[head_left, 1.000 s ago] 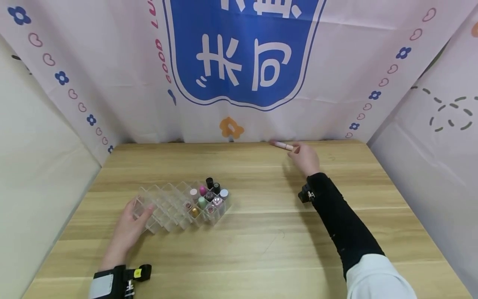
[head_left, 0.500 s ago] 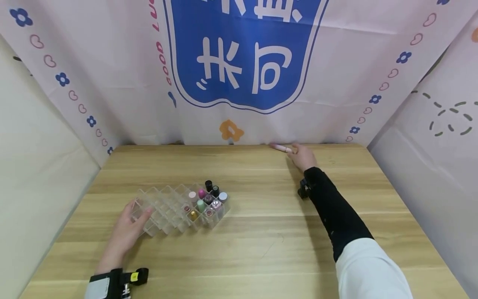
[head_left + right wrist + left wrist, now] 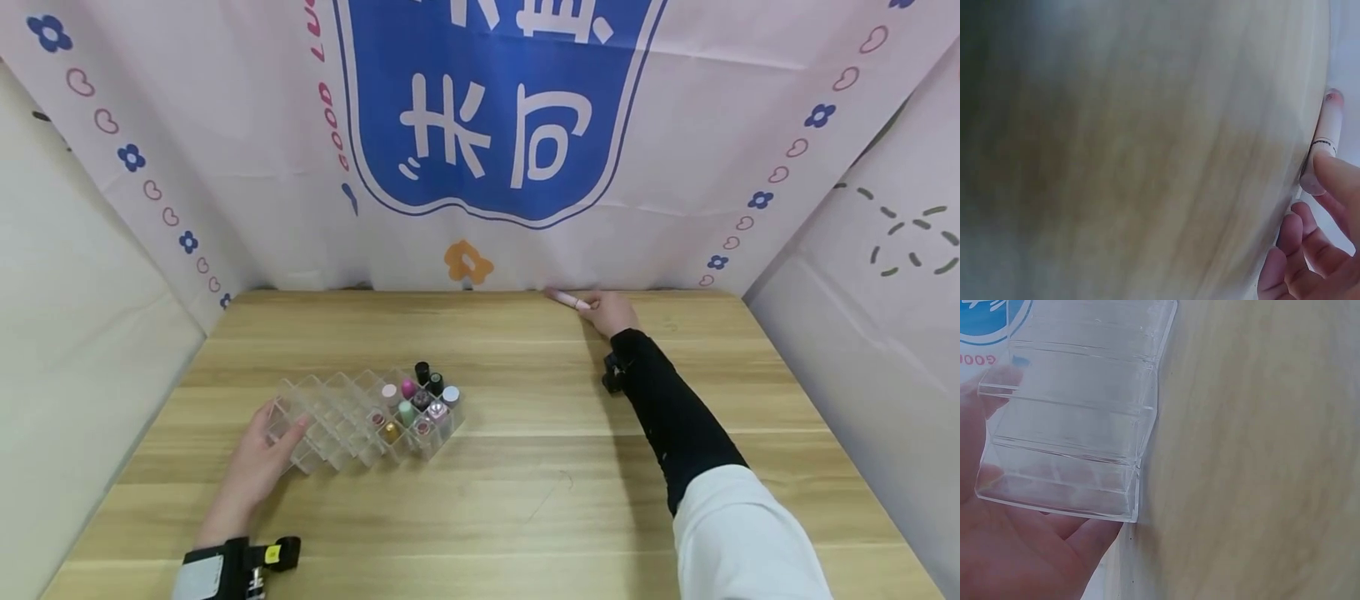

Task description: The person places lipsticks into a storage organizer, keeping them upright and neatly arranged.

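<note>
In the head view my left hand grips the left end of a clear acrylic lipstick organizer, which stands slantwise on the table. Its right-hand compartments hold several lipsticks and small tubes, with caps in black, pink, green, gold and white. The left wrist view shows the thumb and fingers of that hand on either side of the clear organizer. Far off at the table's back edge, my right hand pinches one end of a pale pink lipstick tube. In the right wrist view, the thumb lies against the tube; the other fingers are curled below.
A wood-grain table stretches between the two hands. Behind its back edge hangs a white printed cloth with a blue shield. Pale cloth panels close off the left and right sides.
The head view has shifted slightly. My right hand remains at the tube by the back edge, with its fingers slightly readjusted. My left hand and the organizer have stayed in place.
</note>
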`<state>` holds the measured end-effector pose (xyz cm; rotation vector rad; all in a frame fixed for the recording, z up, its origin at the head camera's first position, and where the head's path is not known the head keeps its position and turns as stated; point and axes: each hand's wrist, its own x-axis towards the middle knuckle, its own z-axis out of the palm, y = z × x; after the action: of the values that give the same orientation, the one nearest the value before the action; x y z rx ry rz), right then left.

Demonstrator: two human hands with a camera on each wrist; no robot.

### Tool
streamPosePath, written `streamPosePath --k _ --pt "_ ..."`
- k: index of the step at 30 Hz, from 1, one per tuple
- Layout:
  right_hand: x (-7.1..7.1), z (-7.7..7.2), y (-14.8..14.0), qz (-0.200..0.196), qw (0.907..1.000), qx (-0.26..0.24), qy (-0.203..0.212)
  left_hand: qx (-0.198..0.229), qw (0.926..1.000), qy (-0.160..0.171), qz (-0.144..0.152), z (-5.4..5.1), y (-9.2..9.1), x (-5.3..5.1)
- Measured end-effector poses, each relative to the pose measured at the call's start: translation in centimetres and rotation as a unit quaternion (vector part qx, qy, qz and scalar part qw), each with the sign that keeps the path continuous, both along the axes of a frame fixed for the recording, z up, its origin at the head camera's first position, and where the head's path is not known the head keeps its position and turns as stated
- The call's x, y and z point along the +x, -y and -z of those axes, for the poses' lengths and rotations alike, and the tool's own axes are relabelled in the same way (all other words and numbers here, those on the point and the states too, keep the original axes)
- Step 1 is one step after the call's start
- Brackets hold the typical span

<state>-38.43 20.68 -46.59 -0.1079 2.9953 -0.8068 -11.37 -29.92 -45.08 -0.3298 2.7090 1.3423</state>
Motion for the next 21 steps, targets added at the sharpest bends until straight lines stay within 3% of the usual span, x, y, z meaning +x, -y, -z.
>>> streamPosePath --k 10,21 --pt "0.9 -0.2 -0.5 0.002 0.9998 -0.019 0.006 0.007 1.0 -0.006 0.002 0.3 -0.1 -0.1" --pt "2.3 -2.5 0.0 0.029 0.9978 -0.058 0.016 0.024 0.9997 0.0 -0.001 -0.1 -0.2 0.1"
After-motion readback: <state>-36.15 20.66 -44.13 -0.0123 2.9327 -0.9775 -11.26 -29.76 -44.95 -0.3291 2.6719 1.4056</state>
